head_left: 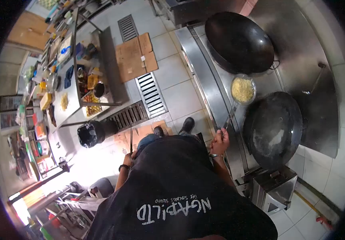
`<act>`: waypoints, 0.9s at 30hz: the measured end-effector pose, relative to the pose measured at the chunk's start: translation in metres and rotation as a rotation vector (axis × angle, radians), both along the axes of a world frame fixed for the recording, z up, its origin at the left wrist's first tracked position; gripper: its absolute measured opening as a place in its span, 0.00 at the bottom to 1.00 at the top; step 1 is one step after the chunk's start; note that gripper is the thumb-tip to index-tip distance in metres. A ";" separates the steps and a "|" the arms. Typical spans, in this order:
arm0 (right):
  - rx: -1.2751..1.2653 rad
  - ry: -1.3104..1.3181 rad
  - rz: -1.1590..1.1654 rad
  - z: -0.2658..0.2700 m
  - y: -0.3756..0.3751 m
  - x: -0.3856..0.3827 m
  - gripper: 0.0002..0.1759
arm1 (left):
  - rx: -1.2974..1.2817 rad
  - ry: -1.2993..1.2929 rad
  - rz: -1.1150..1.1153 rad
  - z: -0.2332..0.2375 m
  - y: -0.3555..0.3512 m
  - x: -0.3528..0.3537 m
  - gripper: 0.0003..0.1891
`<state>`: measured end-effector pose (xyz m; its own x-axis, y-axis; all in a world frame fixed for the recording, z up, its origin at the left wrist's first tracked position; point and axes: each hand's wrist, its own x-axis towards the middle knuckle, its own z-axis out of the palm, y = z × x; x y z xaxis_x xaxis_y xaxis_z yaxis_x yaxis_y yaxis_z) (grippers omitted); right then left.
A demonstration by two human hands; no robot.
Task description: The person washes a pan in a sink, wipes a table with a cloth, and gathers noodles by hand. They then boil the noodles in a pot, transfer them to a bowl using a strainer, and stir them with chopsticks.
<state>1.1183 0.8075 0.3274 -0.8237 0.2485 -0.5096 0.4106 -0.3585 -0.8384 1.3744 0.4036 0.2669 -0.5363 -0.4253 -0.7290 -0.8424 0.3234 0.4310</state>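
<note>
My right hand (pixel 219 142) is closed around the handle of a long metal ladle or strainer (pixel 232 113). Its round bowl holds pale yellow crumbly food (pixel 243 89), over the counter between two woks. The upper wok (pixel 239 42) is dark and tilted; the lower wok (pixel 275 130) has a greyish, wet-looking bottom. On the other side, my left hand (pixel 128 160) is low beside my body, its fingers wrapped round a thin, dark, upright utensil (pixel 131 140), whose type I cannot make out.
A steel table (pixel 69 106) with containers and food stands at the left. Below it is a black-lined bin (pixel 88 135). Floor drains (pixel 151 94) and flattened cardboard (pixel 134 58) lie ahead. A steel box (pixel 273 188) stands at the lower right.
</note>
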 end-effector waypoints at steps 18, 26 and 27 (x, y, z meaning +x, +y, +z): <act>0.400 -0.002 0.130 -0.207 0.018 -0.036 0.21 | 0.026 0.008 0.613 0.000 0.027 0.027 0.31; 1.711 0.045 0.247 -0.101 -0.022 -0.023 0.37 | 0.073 0.035 0.642 -0.029 -0.024 0.057 0.36; 1.650 0.017 0.319 -0.052 -0.058 -0.018 0.40 | 0.107 0.038 0.647 -0.022 -0.031 0.057 0.36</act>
